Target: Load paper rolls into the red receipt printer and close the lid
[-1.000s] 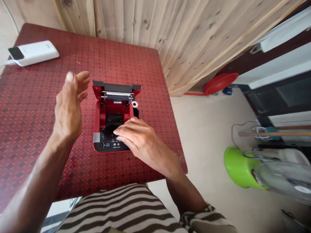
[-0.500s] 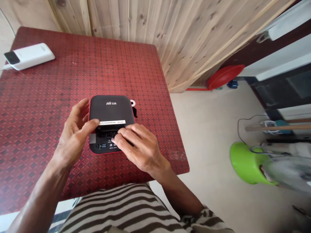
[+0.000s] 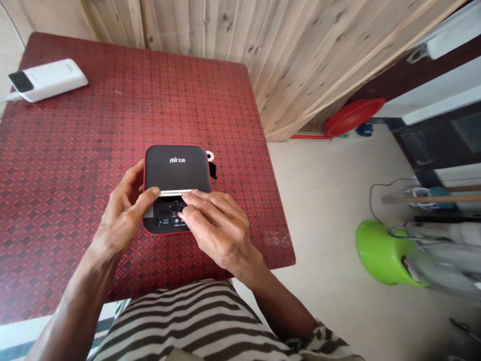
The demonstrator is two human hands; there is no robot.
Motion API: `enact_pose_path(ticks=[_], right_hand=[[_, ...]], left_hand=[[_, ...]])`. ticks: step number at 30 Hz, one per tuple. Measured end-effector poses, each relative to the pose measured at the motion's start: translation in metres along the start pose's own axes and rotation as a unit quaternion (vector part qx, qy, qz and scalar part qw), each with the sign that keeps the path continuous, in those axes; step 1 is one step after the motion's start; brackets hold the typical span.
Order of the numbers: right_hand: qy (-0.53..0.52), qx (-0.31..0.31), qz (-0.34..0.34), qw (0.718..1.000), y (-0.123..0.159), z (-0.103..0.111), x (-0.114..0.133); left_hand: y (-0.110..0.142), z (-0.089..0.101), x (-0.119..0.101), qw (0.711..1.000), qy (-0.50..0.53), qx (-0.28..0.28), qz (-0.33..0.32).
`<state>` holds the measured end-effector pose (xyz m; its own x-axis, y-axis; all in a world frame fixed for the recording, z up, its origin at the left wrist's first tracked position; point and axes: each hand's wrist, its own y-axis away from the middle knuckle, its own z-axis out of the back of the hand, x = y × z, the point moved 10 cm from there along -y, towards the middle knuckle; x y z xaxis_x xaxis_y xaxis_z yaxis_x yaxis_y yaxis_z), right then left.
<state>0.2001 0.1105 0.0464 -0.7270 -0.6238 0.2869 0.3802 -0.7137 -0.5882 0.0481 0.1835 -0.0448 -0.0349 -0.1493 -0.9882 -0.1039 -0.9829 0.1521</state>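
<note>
A small black and red printer (image 3: 176,170) sits on the red patterned table (image 3: 75,150) with its black lid down. My left hand (image 3: 126,215) grips the printer's left side, thumb resting on the lid's front edge near the paper slot. My right hand (image 3: 218,225) lies over the printer's front right, fingers pressed down on the black front panel by the slot. A small white ring and a black part (image 3: 211,163) lie just right of the printer.
A white power bank (image 3: 47,79) with a cable lies at the table's far left. Wooden plank wall stands behind. On the floor to the right are a red basin (image 3: 353,116), a green bucket (image 3: 379,253) and a dark cabinet.
The printer's lid, open a second ago with the red inside showing, is now shut. My left hand came down from the air onto the printer's left side.
</note>
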Motion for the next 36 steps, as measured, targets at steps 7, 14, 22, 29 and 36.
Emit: enact_pose_path(ticks=[7, 14, 22, 29, 36], right_hand=[[-0.011, -0.011, -0.007, 1.0, 0.005, -0.001, -0.001], [-0.001, -0.026, -0.009, 1.0, 0.01, 0.0, 0.002], [-0.055, -0.03, -0.025, 0.998, 0.012, 0.007, -0.002], [-0.066, -0.118, -0.103, 0.985, 0.025, 0.04, -0.03], [-0.032, -0.136, -0.13, 0.982, 0.035, 0.046, -0.05]], left_hand=[[0.005, 0.002, 0.014, 0.999, 0.017, -0.03, 0.008], [0.004, 0.001, 0.015, 1.0, 0.01, -0.01, 0.002], [0.005, 0.002, 0.01, 0.995, 0.098, 0.019, 0.025], [0.027, 0.014, 0.016, 0.996, 0.063, 0.011, 0.062], [0.028, 0.004, 0.002, 0.999, 0.01, 0.0, 0.048]])
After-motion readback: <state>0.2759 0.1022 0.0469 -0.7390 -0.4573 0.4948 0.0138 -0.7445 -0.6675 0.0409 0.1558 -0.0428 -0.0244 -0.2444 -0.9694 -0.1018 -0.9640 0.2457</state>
